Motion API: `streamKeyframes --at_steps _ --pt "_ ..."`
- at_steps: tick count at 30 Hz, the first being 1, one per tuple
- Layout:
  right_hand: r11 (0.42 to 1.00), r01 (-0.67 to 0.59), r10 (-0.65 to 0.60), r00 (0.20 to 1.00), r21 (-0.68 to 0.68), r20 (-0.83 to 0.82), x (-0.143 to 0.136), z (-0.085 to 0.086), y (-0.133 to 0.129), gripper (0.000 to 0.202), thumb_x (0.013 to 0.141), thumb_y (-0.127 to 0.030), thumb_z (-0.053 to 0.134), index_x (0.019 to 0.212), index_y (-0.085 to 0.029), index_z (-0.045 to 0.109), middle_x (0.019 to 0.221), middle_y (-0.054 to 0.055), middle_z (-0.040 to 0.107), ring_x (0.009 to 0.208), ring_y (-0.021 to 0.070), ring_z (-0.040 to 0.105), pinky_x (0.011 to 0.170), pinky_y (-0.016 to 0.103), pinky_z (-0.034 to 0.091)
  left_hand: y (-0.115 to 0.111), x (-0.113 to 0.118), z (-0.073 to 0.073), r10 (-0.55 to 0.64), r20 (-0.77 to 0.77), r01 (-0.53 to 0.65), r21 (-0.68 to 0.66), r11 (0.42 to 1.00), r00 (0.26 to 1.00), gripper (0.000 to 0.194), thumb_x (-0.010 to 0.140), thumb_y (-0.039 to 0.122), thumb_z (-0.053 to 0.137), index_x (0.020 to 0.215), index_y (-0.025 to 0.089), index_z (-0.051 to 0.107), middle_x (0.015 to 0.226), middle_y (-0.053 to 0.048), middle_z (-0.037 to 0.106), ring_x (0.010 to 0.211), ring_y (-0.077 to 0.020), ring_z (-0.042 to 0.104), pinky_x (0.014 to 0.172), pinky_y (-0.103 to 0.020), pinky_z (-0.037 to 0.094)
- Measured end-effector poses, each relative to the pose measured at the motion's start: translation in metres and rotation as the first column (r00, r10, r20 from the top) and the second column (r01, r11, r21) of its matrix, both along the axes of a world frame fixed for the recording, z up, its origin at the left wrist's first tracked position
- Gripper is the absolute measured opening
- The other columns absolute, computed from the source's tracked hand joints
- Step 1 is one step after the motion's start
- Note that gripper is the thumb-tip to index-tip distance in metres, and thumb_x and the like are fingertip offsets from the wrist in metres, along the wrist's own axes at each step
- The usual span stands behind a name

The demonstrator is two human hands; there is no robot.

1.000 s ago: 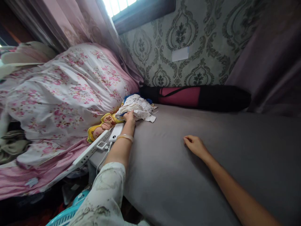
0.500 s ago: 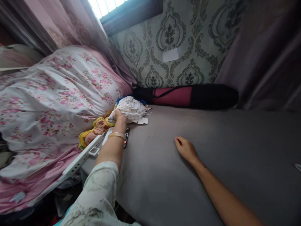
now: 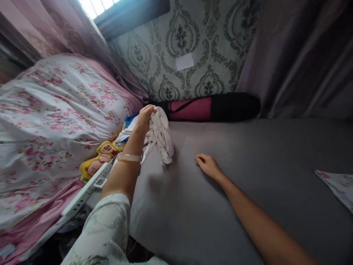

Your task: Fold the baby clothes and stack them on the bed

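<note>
My left hand is closed on the upper edge of a white cloth garment with small dark specks. The crumpled fabric hangs down from my fingers above the grey sheet; what kind of garment it is, I cannot tell. Behind my left wrist lies a white and blue cloth, partly covered by the arm. My right hand rests on the sheet, fingers loosely curled in and nothing seen in them. A phone under my left forearm is almost wholly hidden.
A yellow plush toy and a white power strip lie along the left edge, beside floral bedding. A black and red long bag lies against the wall. At far right is a floral cloth corner.
My left hand has lifted the speckled garment off the pile, so it now hangs, uncovering the white and blue cloth. The view has shifted rightward; my right hand stays curled on the sheet.
</note>
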State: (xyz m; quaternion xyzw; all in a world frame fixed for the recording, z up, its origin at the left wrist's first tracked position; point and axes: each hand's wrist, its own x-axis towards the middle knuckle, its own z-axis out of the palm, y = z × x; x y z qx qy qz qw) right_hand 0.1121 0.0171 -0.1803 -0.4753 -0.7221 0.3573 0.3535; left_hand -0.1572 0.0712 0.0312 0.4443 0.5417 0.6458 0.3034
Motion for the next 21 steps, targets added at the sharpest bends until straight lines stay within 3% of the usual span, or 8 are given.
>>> streamKeyframes --at_steps 1,3,6,12,14,16,21 --pt "1.0 0.009 -0.01 0.998 -0.021 -0.063 0.001 0.002 0.001 0.022 0.087 -0.025 0.048 0.088 -0.019 0.069 0.079 0.005 0.071 0.072 0.0153 0.064 0.071 0.027 0.048 -0.005 0.011 0.005 -0.122 -0.013 0.122 0.005 0.993 0.992 0.007 0.069 0.009 0.053 0.07 0.015 0.055 0.058 0.004 0.043 0.047 -0.0072 0.042 0.046 -0.019 0.035" --pt "0.998 0.049 -0.054 0.981 -0.032 -0.184 0.004 0.01 0.003 0.022 0.086 -0.026 0.049 0.09 -0.018 0.069 0.082 0.006 0.072 0.076 0.0155 0.066 0.073 0.028 0.049 -0.014 0.031 0.014 -0.256 -0.035 0.256 0.006 0.967 0.966 0.006 0.067 0.01 0.054 0.07 0.016 0.055 0.056 0.004 0.042 0.045 -0.0068 0.039 0.044 -0.018 0.032" --pt "0.992 0.122 -0.106 0.946 0.031 -0.307 0.01 0.034 0.0 0.022 0.083 -0.032 0.053 0.094 -0.02 0.068 0.091 0.006 0.072 0.084 0.0163 0.066 0.078 0.03 0.05 -0.028 0.058 0.025 -0.349 -0.07 0.35 -0.002 0.937 0.934 0.009 0.065 0.012 0.056 0.073 0.016 0.054 0.058 0.004 0.045 0.045 -0.007 0.041 0.043 -0.018 0.033" --pt "0.975 0.161 -0.087 0.909 0.152 -0.407 0.016 0.076 -0.016 0.032 0.08 -0.034 0.062 0.109 -0.021 0.063 0.109 0.009 0.067 0.094 0.0176 0.062 0.076 0.03 0.05 -0.053 0.102 0.041 -0.535 -0.145 0.546 0.04 0.837 0.832 0.013 0.065 0.007 0.046 0.074 0.016 0.052 0.057 0.004 0.045 0.042 -0.0058 0.041 0.043 -0.016 0.032" --pt "0.964 0.18 -0.087 0.909 0.197 -0.406 0.016 0.082 -0.02 0.038 0.079 -0.034 0.064 0.115 -0.023 0.06 0.115 0.009 0.063 0.101 0.0187 0.06 0.079 0.031 0.05 -0.059 0.112 0.046 -0.549 -0.161 0.563 0.06 0.824 0.82 0.013 0.067 0.008 0.045 0.075 0.015 0.052 0.059 0.004 0.046 0.044 -0.0058 0.043 0.044 -0.016 0.035" --pt "0.951 0.198 -0.09 0.912 0.236 -0.401 0.018 0.088 -0.024 0.039 0.078 -0.037 0.065 0.115 -0.025 0.06 0.116 0.008 0.062 0.105 0.0197 0.058 0.083 0.032 0.049 -0.063 0.119 0.05 -0.512 -0.157 0.528 0.079 0.846 0.844 0.012 0.072 0.01 0.046 0.079 0.015 0.054 0.062 0.004 0.046 0.05 -0.0075 0.05 0.048 -0.016 0.039" --pt "0.937 0.162 -0.029 0.92 0.31 -0.392 0.038 0.111 -0.028 0.023 0.086 -0.042 0.057 0.087 -0.021 0.067 0.092 0.004 0.065 0.09 0.0177 0.06 0.082 0.03 0.047 -0.066 0.123 0.054 -0.446 -0.141 0.463 0.13 0.877 0.884 0.009 0.078 0.018 0.052 0.086 0.016 0.056 0.066 0.003 0.048 0.065 -0.0117 0.06 0.056 -0.018 0.044"
